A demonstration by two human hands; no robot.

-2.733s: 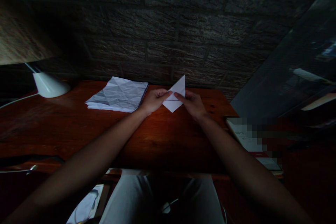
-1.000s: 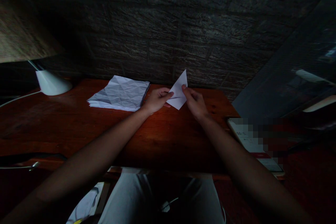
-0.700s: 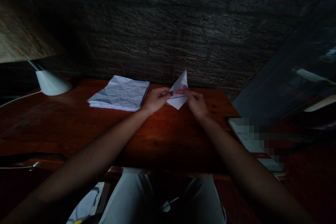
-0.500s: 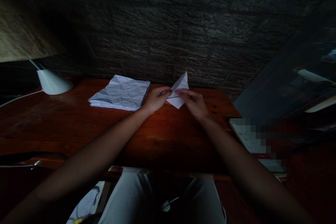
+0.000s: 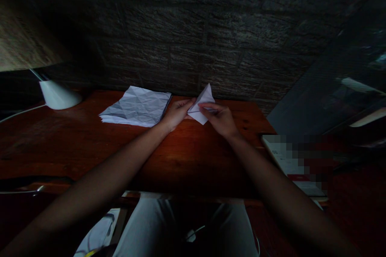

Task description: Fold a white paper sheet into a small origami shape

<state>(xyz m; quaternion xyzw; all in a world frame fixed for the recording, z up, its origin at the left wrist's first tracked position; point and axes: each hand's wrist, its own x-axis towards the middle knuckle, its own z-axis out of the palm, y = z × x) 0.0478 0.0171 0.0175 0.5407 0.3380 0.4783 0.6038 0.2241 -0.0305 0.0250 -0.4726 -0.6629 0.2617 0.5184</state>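
The folded paper (image 5: 202, 106) sits lower now, its peak flattening. The right hand (image 5: 220, 118) has slid toward nine o'clock; the left hand (image 5: 176, 113) keeps its grip pinched on that corner.

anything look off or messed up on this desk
Only the stack of sheets beside the left hand: its top sheet is covered in creases and its edges do not line up. The folded paper is pinched between that hand and the right hand, with no tear visible. Nothing is spilled on the desk.
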